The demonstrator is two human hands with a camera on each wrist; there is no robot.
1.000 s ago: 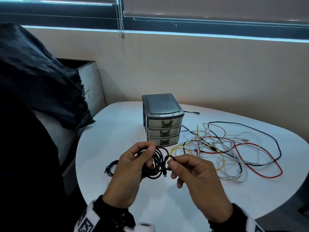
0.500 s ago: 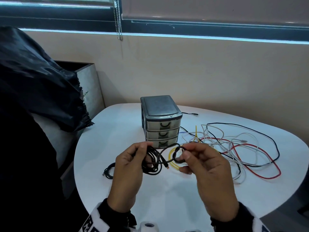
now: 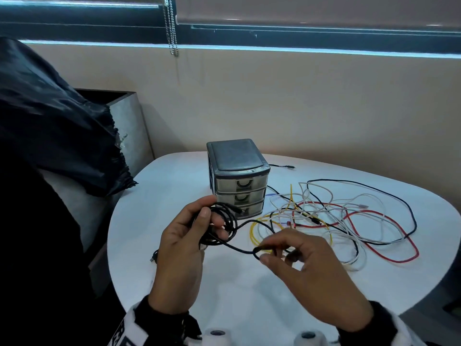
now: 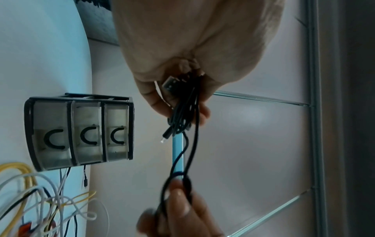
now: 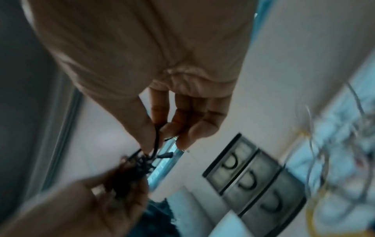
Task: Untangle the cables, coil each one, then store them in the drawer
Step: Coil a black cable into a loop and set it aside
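My left hand grips a coil of black cable above the white table; the bundle hangs from its fingers with a USB plug showing. A loose strand runs from the coil to my right hand, which pinches a small loop of that black cable between thumb and forefinger. The small three-drawer unit stands just behind the hands, all drawers closed. A tangle of white, red, yellow and black cables lies on the table to the right of it.
Another black cable end lies on the table left of my left hand. A dark bag bulks at the left over a grey box. The wall and window sill run behind the table.
My right hand has moved down and to the right, away from the coil, drawing the loose strand out longer. The left hand has kept its hold on the coil.
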